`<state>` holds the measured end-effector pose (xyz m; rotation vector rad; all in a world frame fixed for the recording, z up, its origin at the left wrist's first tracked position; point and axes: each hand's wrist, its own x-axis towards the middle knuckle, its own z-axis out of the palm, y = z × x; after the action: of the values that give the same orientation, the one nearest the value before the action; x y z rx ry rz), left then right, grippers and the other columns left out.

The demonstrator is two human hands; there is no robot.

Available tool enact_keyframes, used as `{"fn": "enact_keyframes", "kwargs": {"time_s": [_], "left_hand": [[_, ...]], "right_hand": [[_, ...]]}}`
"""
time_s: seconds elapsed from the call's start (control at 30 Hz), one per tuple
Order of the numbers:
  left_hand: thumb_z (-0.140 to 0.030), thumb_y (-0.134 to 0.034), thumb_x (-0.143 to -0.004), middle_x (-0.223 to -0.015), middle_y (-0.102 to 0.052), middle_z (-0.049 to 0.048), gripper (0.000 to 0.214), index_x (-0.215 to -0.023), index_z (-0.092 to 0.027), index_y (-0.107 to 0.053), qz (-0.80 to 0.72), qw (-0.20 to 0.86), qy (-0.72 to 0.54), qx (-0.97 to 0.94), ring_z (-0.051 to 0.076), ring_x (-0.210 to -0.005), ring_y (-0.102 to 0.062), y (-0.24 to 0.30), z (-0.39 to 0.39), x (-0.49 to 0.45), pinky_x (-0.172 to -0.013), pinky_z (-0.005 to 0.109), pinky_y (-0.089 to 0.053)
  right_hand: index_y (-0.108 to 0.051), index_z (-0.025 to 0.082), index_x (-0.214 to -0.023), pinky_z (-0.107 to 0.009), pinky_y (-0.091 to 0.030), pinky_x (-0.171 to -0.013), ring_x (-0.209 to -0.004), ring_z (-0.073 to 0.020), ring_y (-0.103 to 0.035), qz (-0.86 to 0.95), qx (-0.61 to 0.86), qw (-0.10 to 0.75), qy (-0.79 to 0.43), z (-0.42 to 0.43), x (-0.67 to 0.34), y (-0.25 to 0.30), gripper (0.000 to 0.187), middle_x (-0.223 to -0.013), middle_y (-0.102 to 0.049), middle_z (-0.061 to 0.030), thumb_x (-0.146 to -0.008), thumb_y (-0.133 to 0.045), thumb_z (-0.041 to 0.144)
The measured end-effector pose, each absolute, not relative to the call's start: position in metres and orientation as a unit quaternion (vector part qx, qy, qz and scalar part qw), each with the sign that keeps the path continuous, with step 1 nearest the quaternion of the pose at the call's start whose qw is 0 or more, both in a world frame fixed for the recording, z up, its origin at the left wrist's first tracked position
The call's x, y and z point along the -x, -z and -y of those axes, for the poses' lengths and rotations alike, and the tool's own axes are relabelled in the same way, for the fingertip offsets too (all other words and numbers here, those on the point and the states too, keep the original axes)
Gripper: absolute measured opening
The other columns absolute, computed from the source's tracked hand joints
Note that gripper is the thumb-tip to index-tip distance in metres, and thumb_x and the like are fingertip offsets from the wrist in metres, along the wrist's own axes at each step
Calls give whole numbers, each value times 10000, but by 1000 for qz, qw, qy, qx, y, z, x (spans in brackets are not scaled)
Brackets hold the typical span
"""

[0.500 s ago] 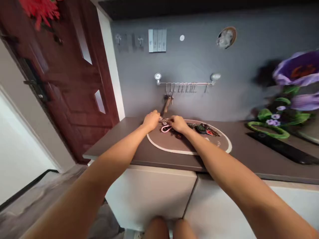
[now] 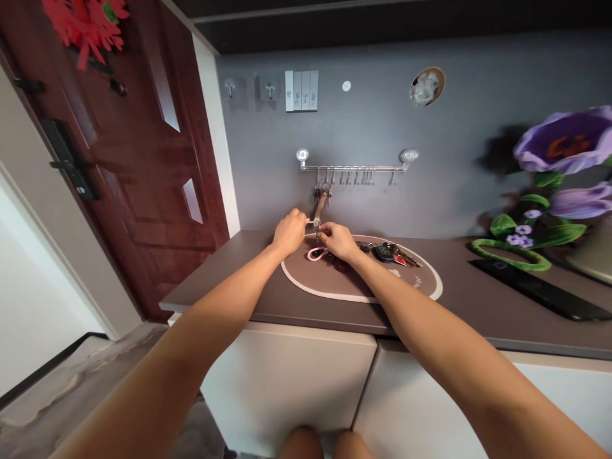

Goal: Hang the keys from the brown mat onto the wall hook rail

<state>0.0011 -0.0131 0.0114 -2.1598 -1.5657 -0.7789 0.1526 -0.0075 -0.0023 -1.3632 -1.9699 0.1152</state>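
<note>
My left hand (image 2: 289,233) and my right hand (image 2: 338,241) meet above the far edge of an oval beige mat (image 2: 335,282). Their fingertips pinch a small silver key ring (image 2: 316,222) from either side. Just behind it, a tan leather key fob (image 2: 320,207) hangs from a hook on the rail. Below my right hand lie a pink loop fob (image 2: 315,254) and a bunch of car keys (image 2: 386,252) on the mat. Part of the ring is hidden by my fingers.
A steel hook rail (image 2: 354,168) runs across the grey wall above the brown countertop (image 2: 215,274). A dark red door (image 2: 143,159) stands to the left. A flat black object (image 2: 540,290) lies on the counter to the right.
My hands have risen slightly toward the rail and drawn closer together, with the small ring now higher above the mat. The whole view has also shifted a little.
</note>
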Motion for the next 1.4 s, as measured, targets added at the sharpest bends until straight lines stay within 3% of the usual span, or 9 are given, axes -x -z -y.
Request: {"fn": "enact_keyframes", "kwargs": {"time_s": [0.23, 0.57, 0.83, 1.07, 1.4], "left_hand": [[-309, -182, -909, -969, -524, 98, 366, -917, -147, -510, 545, 172, 328, 753, 173, -844, -558, -13, 16, -2, -728, 278, -402], [-302, -203, -907, -944, -533, 94, 339, -875, -156, -508, 535, 162, 362, 746, 172, -834, -560, -14, 15, -3, -734, 277, -403], [-289, -212, -900, -905, -560, 99, 339, -822, -158, -515, 547, 123, 386, 733, 182, -840, -547, -6, 4, 0, -767, 301, -407], [-290, -201, -896, -861, -580, 83, 361, -767, -168, -515, 511, 64, 354, 781, 177, -871, -526, 5, -5, -1, -793, 304, -398], [-265, -274, -876, -872, -588, 60, 292, -847, -168, -548, 430, 44, 314, 846, 165, -850, -523, 11, -1, -8, -767, 290, -398]], "right_hand": [[-569, 193, -904, -259, -418, -702, -698, -123, -569, 737, 484, 462, -92, 8, -150, 2, 192, -793, -647, -12, -742, -520, 284], [-569, 182, -787, -265, -423, -685, -644, -120, -551, 716, 443, 531, -97, 0, -153, 5, 129, -710, -621, -1, -749, -499, 284], [-586, 172, -697, -278, -395, -740, -727, -137, -525, 702, 445, 552, -68, 0, -159, -2, 156, -761, -602, -27, -731, -517, 307], [-554, 159, -711, -256, -390, -697, -675, -117, -505, 677, 430, 581, -139, -5, -161, 1, 208, -720, -590, -8, -736, -484, 353], [-512, 162, -743, -226, -418, -643, -609, -85, -482, 631, 406, 621, -228, -13, -162, 3, 274, -646, -526, 19, -735, -481, 433]]}}
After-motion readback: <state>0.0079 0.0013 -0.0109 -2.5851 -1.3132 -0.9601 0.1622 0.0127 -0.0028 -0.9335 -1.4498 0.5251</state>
